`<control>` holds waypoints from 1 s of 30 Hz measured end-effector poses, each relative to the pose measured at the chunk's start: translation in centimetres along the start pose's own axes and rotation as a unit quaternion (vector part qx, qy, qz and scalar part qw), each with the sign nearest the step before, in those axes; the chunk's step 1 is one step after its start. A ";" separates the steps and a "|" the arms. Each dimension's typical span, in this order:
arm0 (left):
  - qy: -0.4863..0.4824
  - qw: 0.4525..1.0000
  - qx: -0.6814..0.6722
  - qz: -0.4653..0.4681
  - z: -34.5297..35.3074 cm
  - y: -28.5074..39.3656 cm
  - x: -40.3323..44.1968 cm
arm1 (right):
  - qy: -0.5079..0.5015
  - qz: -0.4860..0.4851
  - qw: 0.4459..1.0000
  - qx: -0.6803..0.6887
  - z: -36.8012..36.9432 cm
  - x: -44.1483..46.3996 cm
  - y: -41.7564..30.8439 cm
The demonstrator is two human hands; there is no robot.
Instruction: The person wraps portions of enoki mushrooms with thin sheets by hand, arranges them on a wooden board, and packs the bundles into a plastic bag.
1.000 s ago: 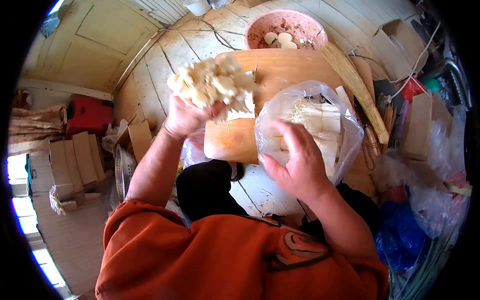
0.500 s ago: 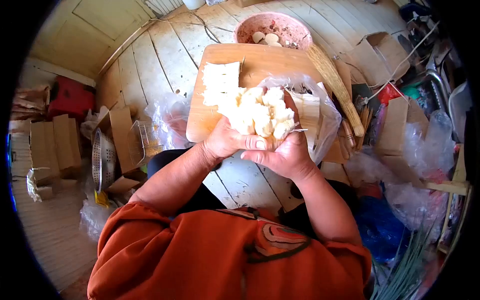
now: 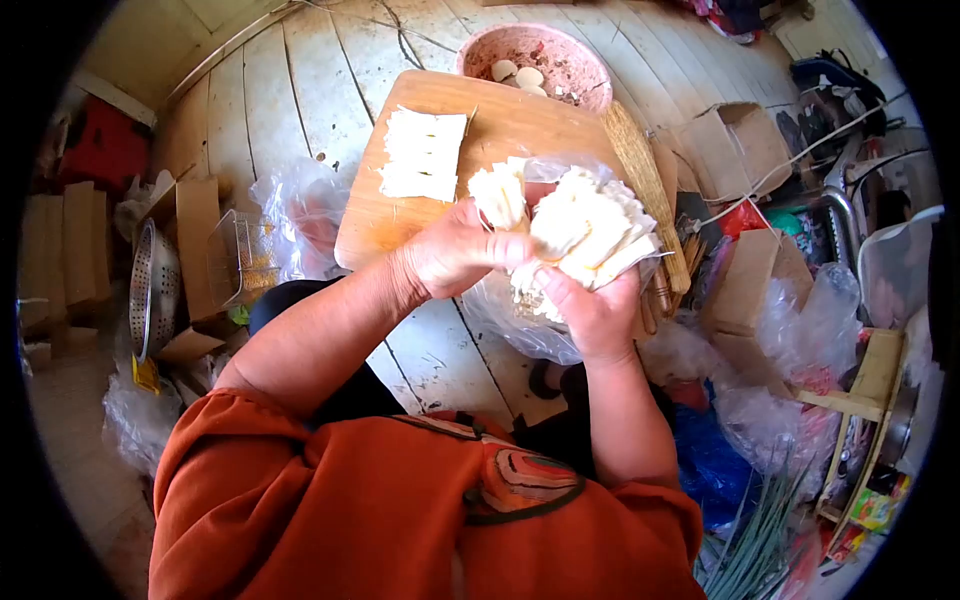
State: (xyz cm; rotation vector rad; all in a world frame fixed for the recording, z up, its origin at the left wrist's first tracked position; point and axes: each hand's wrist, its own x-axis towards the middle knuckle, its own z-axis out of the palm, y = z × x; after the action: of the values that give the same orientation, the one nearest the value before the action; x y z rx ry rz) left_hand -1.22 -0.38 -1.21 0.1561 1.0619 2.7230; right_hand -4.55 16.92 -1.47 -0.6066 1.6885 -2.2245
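Observation:
A thick bunch of cream-white, ruffled pieces [image 3: 590,225] is held above the right part of a wooden board [image 3: 400,95]. My right hand [image 3: 600,310] wraps round its lower side, thumb in front. My left hand [image 3: 460,255] grips a smaller clump [image 3: 499,195] of the same pieces at the bunch's left side, its thumb pointing at the bunch. On the board's left part lies a flat white layered stack [image 3: 422,155]. Behind and below the hands is a clear plastic bag [image 3: 530,325], its contents mostly hidden.
A pink basin [image 3: 590,65] with pale round pieces stands beyond the board. A straw bundle [image 3: 640,165] leans at the board's right edge. Left are a metal colander [image 3: 154,290] and cardboard. Open boxes [image 3: 725,150], plastic bags and long green leaves [image 3: 755,540] lie right.
The left hand, earlier holding the bunch alone and then together with the right, now grips a small clump parted from the bunch's left side. The view has shifted right.

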 end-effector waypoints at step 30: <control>-0.170 0.567 0.798 -0.112 -3.3 3.8 -4.2 | -0.131 0.168 0.869 -0.446 -1.5 2.0 1.4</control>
State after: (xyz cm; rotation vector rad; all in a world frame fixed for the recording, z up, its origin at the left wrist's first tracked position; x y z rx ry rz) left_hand 1.64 -6.25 -1.18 0.6553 2.6250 0.6065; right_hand -7.05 16.86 -2.88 -0.6814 2.3851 -0.9807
